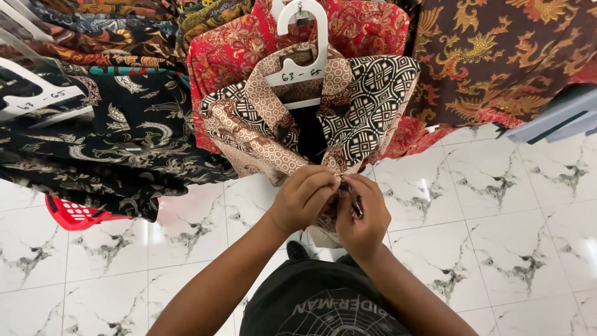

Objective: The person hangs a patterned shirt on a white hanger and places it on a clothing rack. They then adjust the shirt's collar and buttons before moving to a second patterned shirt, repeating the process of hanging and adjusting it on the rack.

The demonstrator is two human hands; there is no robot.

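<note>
Your 2 sets of fingertips meet at the front edge of the brown-and-black geometric-print batik shirt (323, 118). Your left hand (303, 198) pinches the cloth with curled fingers, and your right hand (362, 214) closes narrowly on the same spot, touching the left. The shirt hangs on a white plastic hanger (303, 62) just above your hands. Behind it hangs a red floral batik shirt (236, 43), with a black batik garment with pale swirls (118, 143) to the left, above the white marble-pattern tile floor (497, 218).
</note>
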